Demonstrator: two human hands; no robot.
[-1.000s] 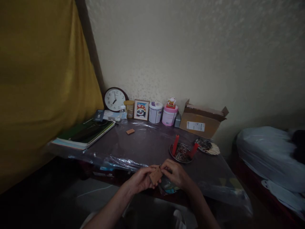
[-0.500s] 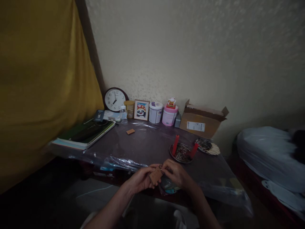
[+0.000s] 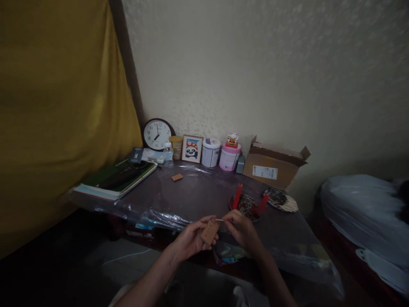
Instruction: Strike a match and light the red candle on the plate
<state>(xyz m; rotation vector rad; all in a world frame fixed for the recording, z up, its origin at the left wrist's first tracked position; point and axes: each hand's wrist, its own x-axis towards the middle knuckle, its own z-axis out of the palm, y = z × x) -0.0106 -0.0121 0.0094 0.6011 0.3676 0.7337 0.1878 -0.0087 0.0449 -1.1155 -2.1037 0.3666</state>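
Note:
My left hand (image 3: 194, 238) is closed around a small brown matchbox (image 3: 209, 233), tilted over the table's front edge. Reddish match heads show at the box's upper end. Between the thumb and fingers of my right hand (image 3: 240, 228) is a thin pale matchstick (image 3: 220, 220), its far end close to the box opening. Just beyond that hand, two red candles (image 3: 237, 196) stand on a round plate (image 3: 230, 204) covered with dark bits; the right one leans. A second small brown box (image 3: 177, 177) lies flat on the table.
The table (image 3: 194, 192) has a clear plastic cover. Along the wall stand a clock (image 3: 157, 134), a framed panda picture (image 3: 192, 149), a white tin (image 3: 211, 152), a pink tin (image 3: 229, 157) and an opened cardboard box (image 3: 271, 164). A burnt-looking fan-shaped item (image 3: 281, 199) lies right of the candles.
My right hand has drawn back slightly from the matchbox, and the matchstick now shows clearly between its fingers and the box. The view has shifted a little.

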